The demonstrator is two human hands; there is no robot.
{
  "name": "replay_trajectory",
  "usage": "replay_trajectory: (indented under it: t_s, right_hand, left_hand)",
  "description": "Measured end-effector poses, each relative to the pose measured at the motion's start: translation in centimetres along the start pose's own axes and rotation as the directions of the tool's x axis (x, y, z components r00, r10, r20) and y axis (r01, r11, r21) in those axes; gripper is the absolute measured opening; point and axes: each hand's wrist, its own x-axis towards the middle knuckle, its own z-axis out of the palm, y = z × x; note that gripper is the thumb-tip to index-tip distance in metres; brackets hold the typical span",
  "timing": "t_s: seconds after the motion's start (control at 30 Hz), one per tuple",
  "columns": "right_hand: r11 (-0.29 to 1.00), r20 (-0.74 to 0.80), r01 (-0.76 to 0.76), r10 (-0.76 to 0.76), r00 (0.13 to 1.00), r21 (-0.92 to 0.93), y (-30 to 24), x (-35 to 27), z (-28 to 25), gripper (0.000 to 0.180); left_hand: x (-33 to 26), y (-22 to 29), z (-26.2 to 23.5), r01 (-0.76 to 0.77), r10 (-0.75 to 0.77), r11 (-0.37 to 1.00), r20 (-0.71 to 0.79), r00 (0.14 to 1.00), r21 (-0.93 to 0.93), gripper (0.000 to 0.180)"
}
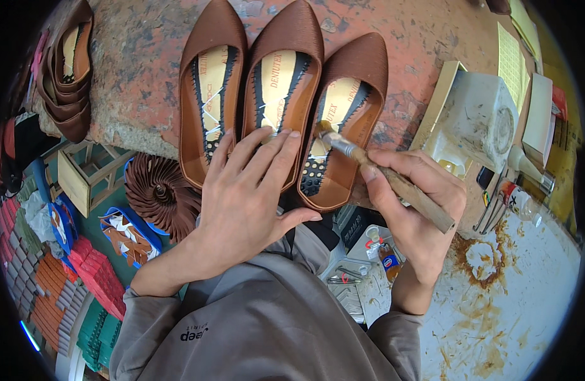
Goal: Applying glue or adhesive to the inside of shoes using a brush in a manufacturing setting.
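Three brown pointed shoe uppers lie side by side near the bench's front edge, toes away from me: a left one (211, 38), a middle one (286, 32) and a right one (359, 63). Inside each shows a pale insole board with stitching threads and a dark dotted heel part. My left hand (248, 184) rests with fingers spread over the heel ends of the left and middle shoes. In my right hand (419, 197) is a wooden-handled brush (407, 190), its bristles touching the insole of the right shoe.
A stack of brown shoe uppers (67, 95) sits at the bench's far left. To the right stand a cloudy plastic container (479, 114), a clear bottle (519, 202) and a glue-stained white surface (527, 286). Below left are a round bundle of brown pieces (156, 200) and a blue basket (156, 240).
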Motion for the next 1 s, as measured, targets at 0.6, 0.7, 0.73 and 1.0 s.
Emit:
replay_trajectory:
  t_s: [0.6, 0.7, 0.73, 1.0]
  right_hand:
    - [0.889, 0.017, 0.433, -0.436, 0.900, -0.148, 1.7, 1.1, 1.1, 0.021]
    - [0.772, -0.095, 0.471, -0.556, 0.826, -0.427, 4.2, 1.9, 3.3, 0.026]
    - [0.703, -0.133, 0.417, -0.584, 0.801, -0.576, 4.4, 2.2, 3.7, 0.027]
    - [0.905, 0.156, 0.360, -0.331, 0.931, -0.228, -1.7, -3.0, 1.2, 0.014]
  left_hand:
    - [0.2, 0.2, -0.6, -0.026, 0.027, 0.999, 0.042, 0.999, -0.025, 0.103]
    - [0.1, 0.1, -0.6, -0.032, 0.033, 0.999, 0.040, 0.999, -0.020, 0.102]
    - [0.2, 0.0, -0.7, -0.034, 0.034, 0.999, 0.039, 0.999, -0.017, 0.102]
    - [-0.1, 0.0, -0.7, -0.024, 0.026, 0.999, 0.044, 0.999, -0.049, 0.101]
